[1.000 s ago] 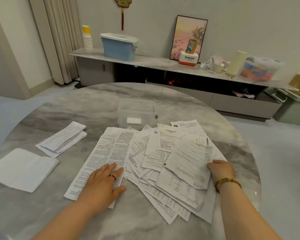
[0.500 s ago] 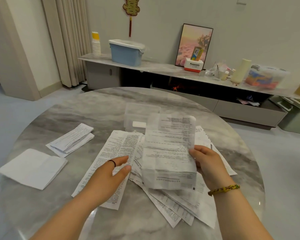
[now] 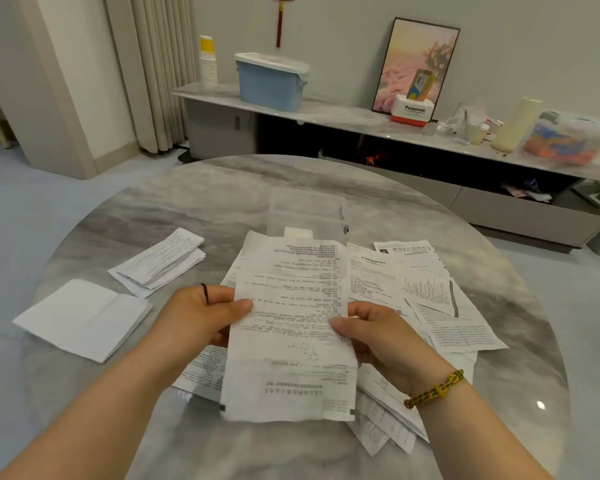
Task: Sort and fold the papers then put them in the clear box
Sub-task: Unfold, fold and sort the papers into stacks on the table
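While both hands hold one printed sheet (image 3: pixel 291 358) up over the round table (image 3: pixel 174 206), I see the left hand (image 3: pixel 201 317) pinching its left edge, thumb on the face and fingers curled behind. The right hand (image 3: pixel 378 337) pinches the right edge the same way. The sheet hangs creased, its lower edge over the near part of the table. Its top edge overlaps my view of the clear box (image 3: pixel 305 209), which stands just beyond it at the middle of the table. Under the sheet and to its right lies the loose pile of papers (image 3: pixel 444 306), fanned out, its right-hand corners reaching toward the table's right rim but not over it. To the left, well apart from the pile, lies a small stack of folded papers (image 3: pixel 160 263). Just beside it, nearer to me, is a larger folded white sheet (image 3: pixel 84 318), its outer corner close to the left rim. Bare marble shows between those two and the left hand, across the far half behind the box, and along the near edge between the forearms.
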`<move>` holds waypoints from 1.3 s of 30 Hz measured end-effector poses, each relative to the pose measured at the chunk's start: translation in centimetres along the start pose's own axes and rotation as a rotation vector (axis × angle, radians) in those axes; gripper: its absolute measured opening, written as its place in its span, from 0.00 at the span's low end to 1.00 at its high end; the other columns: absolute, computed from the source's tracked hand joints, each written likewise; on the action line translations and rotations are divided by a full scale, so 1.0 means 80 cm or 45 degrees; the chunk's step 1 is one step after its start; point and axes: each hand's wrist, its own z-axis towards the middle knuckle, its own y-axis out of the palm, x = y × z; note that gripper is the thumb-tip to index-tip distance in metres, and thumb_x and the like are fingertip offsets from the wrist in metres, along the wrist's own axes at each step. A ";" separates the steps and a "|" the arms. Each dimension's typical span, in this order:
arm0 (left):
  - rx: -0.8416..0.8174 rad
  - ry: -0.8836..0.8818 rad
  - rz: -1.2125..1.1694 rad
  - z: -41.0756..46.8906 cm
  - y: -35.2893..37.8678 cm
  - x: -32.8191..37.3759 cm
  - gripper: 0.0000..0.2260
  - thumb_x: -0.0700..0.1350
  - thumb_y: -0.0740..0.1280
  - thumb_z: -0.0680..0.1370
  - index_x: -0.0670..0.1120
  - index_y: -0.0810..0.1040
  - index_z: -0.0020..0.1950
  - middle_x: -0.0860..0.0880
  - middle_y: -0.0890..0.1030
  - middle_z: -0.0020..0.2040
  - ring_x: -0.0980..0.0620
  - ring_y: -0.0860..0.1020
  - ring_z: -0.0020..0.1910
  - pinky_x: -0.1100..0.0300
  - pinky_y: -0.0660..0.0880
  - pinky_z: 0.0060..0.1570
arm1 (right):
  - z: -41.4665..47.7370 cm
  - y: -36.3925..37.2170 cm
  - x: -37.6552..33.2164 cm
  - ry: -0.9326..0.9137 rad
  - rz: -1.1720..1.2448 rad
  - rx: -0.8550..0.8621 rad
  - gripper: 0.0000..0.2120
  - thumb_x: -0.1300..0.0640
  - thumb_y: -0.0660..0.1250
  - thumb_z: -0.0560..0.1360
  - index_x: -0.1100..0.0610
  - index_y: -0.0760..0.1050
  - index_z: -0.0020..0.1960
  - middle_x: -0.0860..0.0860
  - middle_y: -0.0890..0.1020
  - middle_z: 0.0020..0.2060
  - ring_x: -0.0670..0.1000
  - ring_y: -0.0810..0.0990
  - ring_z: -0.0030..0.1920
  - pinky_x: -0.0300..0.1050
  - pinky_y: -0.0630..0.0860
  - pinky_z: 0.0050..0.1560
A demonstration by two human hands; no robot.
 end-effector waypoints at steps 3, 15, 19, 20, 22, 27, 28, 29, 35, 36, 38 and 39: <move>-0.061 -0.035 -0.055 0.000 -0.009 0.002 0.08 0.34 0.65 0.74 0.43 0.82 0.41 0.46 0.85 0.38 0.52 0.83 0.34 0.66 0.79 0.31 | 0.001 0.002 0.001 0.009 -0.004 -0.035 0.06 0.66 0.62 0.75 0.61 0.74 0.40 0.49 0.80 0.26 0.43 0.73 0.21 0.34 0.68 0.22; -0.186 -0.117 -0.321 -0.001 -0.015 0.002 0.06 0.34 0.69 0.69 0.43 0.85 0.37 0.44 0.85 0.39 0.53 0.83 0.32 0.64 0.78 0.31 | 0.005 -0.002 0.003 -0.007 0.236 -0.054 0.11 0.68 0.59 0.75 0.60 0.78 0.40 0.53 0.82 0.31 0.48 0.77 0.25 0.39 0.73 0.27; -0.121 -0.155 -0.437 0.001 -0.016 0.004 0.14 0.31 0.58 0.75 0.40 0.82 0.39 0.45 0.83 0.34 0.55 0.80 0.27 0.67 0.76 0.25 | 0.006 -0.001 0.003 -0.031 0.270 -0.032 0.13 0.70 0.58 0.75 0.61 0.78 0.39 0.51 0.81 0.26 0.46 0.76 0.24 0.38 0.74 0.27; -0.117 -0.162 -0.431 0.001 -0.015 0.004 0.16 0.31 0.57 0.76 0.40 0.83 0.38 0.44 0.83 0.34 0.55 0.80 0.26 0.67 0.76 0.24 | 0.007 -0.002 0.004 -0.039 0.276 -0.010 0.15 0.71 0.58 0.75 0.60 0.79 0.37 0.51 0.80 0.26 0.47 0.76 0.25 0.37 0.73 0.27; -0.122 -0.174 -0.416 0.000 -0.015 0.005 0.22 0.32 0.55 0.77 0.42 0.84 0.30 0.45 0.82 0.30 0.55 0.80 0.25 0.67 0.75 0.23 | 0.007 -0.003 0.004 -0.057 0.273 0.036 0.19 0.70 0.60 0.74 0.55 0.82 0.31 0.54 0.79 0.29 0.51 0.75 0.31 0.37 0.72 0.30; -0.133 -0.180 -0.270 0.001 -0.010 0.003 0.11 0.39 0.62 0.77 0.40 0.80 0.38 0.47 0.84 0.33 0.55 0.81 0.29 0.67 0.77 0.27 | 0.004 -0.001 0.003 -0.063 0.245 0.067 0.15 0.68 0.63 0.73 0.55 0.81 0.34 0.52 0.81 0.29 0.49 0.77 0.31 0.37 0.74 0.31; -0.120 -0.174 -0.241 0.001 -0.008 0.001 0.07 0.37 0.63 0.75 0.41 0.79 0.40 0.48 0.84 0.32 0.56 0.81 0.29 0.67 0.77 0.28 | 0.005 -0.001 0.002 -0.064 0.247 0.067 0.12 0.69 0.62 0.73 0.56 0.79 0.37 0.52 0.81 0.29 0.48 0.78 0.29 0.37 0.75 0.30; -0.099 -0.167 -0.225 0.002 -0.006 -0.002 0.05 0.35 0.64 0.74 0.42 0.78 0.41 0.49 0.83 0.31 0.56 0.81 0.29 0.67 0.78 0.28 | 0.006 0.000 0.002 -0.060 0.259 0.071 0.11 0.68 0.62 0.74 0.57 0.78 0.40 0.51 0.82 0.29 0.47 0.78 0.28 0.37 0.75 0.29; 0.091 -0.066 -0.177 0.005 0.003 -0.007 0.11 0.30 0.65 0.73 0.46 0.73 0.45 0.42 0.78 0.47 0.49 0.79 0.38 0.60 0.78 0.34 | 0.007 0.000 0.003 0.001 0.347 -0.066 0.16 0.52 0.53 0.79 0.58 0.76 0.54 0.53 0.85 0.39 0.49 0.82 0.35 0.42 0.78 0.38; 0.121 -0.053 -0.198 0.006 0.003 -0.007 0.11 0.31 0.64 0.74 0.47 0.73 0.45 0.41 0.77 0.48 0.49 0.78 0.38 0.62 0.78 0.33 | 0.006 0.001 0.003 0.008 0.324 -0.101 0.16 0.52 0.53 0.79 0.59 0.76 0.54 0.54 0.85 0.39 0.49 0.82 0.35 0.41 0.78 0.36; 0.159 -0.040 -0.234 0.007 0.003 -0.007 0.11 0.31 0.64 0.74 0.47 0.73 0.45 0.40 0.76 0.49 0.50 0.78 0.39 0.64 0.78 0.31 | 0.003 0.004 0.003 0.003 0.233 -0.156 0.11 0.56 0.58 0.77 0.61 0.76 0.51 0.55 0.84 0.38 0.48 0.81 0.31 0.38 0.78 0.31; 0.161 -0.045 -0.238 0.007 0.003 -0.007 0.11 0.31 0.64 0.74 0.47 0.73 0.45 0.40 0.76 0.49 0.49 0.78 0.39 0.63 0.78 0.32 | 0.002 0.006 0.004 -0.004 0.192 -0.172 0.08 0.60 0.59 0.76 0.61 0.76 0.49 0.54 0.84 0.36 0.47 0.81 0.29 0.37 0.77 0.30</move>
